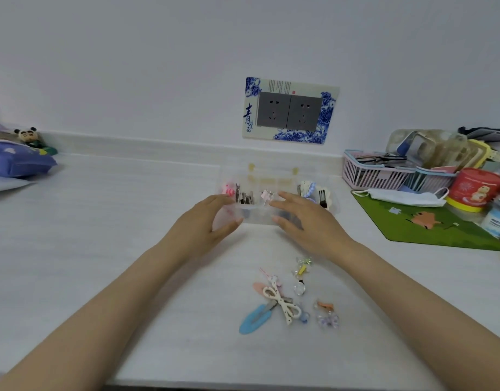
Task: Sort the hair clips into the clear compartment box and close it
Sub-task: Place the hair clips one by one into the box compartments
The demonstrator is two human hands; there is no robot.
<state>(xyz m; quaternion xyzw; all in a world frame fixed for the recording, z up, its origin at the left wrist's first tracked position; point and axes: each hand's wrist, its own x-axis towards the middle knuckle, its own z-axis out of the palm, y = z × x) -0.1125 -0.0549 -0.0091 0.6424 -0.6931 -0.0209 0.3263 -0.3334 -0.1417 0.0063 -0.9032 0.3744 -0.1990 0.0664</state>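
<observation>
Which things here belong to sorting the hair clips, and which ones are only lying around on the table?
Part of the job:
- clear compartment box
- loose hair clips near the table edge
- left hand and right hand, both at the box

Just lying about:
- pink basket
- face mask
- green mat
- red tin
- panda figure

Clear compartment box (260,219) sits between our left hand (203,221) and right hand (306,221), lid up, clips inside. Loose hair clips (282,301) are piled behind both hands, toward us.
</observation>
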